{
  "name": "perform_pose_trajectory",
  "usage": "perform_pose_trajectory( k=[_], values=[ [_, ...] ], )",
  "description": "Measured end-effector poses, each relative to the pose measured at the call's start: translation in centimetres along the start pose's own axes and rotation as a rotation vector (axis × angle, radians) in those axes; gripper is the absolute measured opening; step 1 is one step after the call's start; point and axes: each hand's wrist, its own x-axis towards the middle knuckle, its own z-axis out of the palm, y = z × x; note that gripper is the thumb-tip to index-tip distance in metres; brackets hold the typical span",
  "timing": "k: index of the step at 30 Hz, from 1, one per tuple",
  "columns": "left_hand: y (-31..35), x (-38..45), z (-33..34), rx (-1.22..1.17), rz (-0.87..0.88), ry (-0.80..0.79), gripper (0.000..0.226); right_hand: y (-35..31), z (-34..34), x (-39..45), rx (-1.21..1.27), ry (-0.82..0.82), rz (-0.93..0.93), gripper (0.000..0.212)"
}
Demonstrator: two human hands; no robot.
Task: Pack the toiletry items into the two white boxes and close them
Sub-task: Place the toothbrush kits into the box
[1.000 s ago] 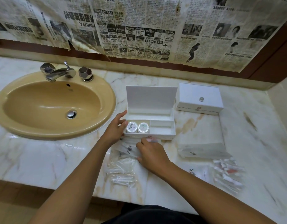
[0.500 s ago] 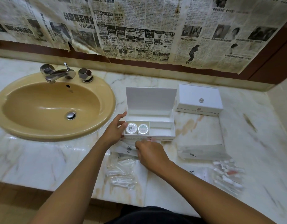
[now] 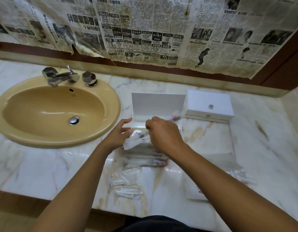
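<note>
- Marble worktop (image 3: 44,166) in a bathroom; old newspaper (image 3: 144,30) covers the wall behind, and a tan sink (image 3: 52,113) with a chrome tap (image 3: 61,77) sits at the left.
- Open white box (image 3: 158,106) stands mid-worktop, lid upright at the back. Second white box (image 3: 209,104) is just beside it on the right, lid down, small knob on top.
- Right hand (image 3: 165,134) is over the open box, fingers curled on a long wrapped item, blurred; its red-marked end (image 3: 175,117) shows near the box's right rear corner. Looks like a wrapped toothbrush, not certain.
- Left hand (image 3: 118,134) is at the box's left front corner, thumb out toward the box wall; fingers appear to touch a white sachet (image 3: 136,139). Whether they pinch it or only rest on it, cannot tell.
- A round white pot (image 3: 136,132) shows in the front left compartment, partly hidden.
- Unpacked: more sachets (image 3: 144,158) just in front of the box, clear bag of cotton buds (image 3: 126,183) nearer the worktop's front edge, small tubes (image 3: 240,176) and a flat packet (image 3: 200,190) at the right, blurred.
- Step judged: loading the first box; roughly early-to-middle, nothing closed by the person's work as far as visible.
- Next move likely calls for laying the long item lengthwise in the rear compartment, flat enough for the lid to shut.
- Room: bare worktop to the right front; upright lid and closed box limit reach behind; sink rim is close on the left.
</note>
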Motion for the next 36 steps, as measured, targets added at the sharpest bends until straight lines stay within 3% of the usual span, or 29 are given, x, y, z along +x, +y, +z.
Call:
perform_pose_trajectory(
  k=[4, 8, 12, 16, 20, 23, 30, 33, 36],
  values=[
    [-0.1, 0.1, 0.0, -0.062, -0.019, -0.015, 0.044, 1.3, -0.3, 1.9, -0.019, 0.094, 0.053, 0.019],
    [-0.3, 0.3, -0.1, -0.093, -0.049, -0.009, 0.032, 2.4, 0.9, 3.3, -0.032, 0.125, 0.123, 0.021],
    [-0.6, 0.6, -0.2, -0.08, -0.062, -0.009, 0.027, 2.8, 2.3, 4.0, -0.056, 0.047, 0.114, 0.021],
    [-0.6, 0.6, -0.2, -0.097, -0.063, -0.014, 0.033, 3.1, 3.3, 4.8, -0.104, -0.067, 0.081, 0.037],
    [-0.3, 0.3, -0.1, -0.09, -0.029, -0.022, 0.036, 3.4, 4.3, 5.4, -0.129, -0.169, 0.107, 0.036],
    [-0.3, 0.2, -0.1, -0.081, -0.03, -0.019, 0.037, 3.7, 5.3, 6.1, -0.02, -0.177, 0.195, 0.02],
    [0.0, 0.0, -0.1, -0.074, -0.022, -0.023, 0.036, 4.1, 5.6, 6.2, 0.099, -0.215, 0.259, 0.018],
    [0.0, 0.0, 0.0, -0.064, -0.015, -0.016, 0.037, 3.6, 5.1, 5.6, 0.138, -0.201, 0.225, 0.034],
    [-0.3, 0.0, 0.2, -0.048, -0.004, -0.008, 0.04, 3.4, 5.3, 5.1, 0.204, -0.371, 0.225, 0.054]
  ],
)
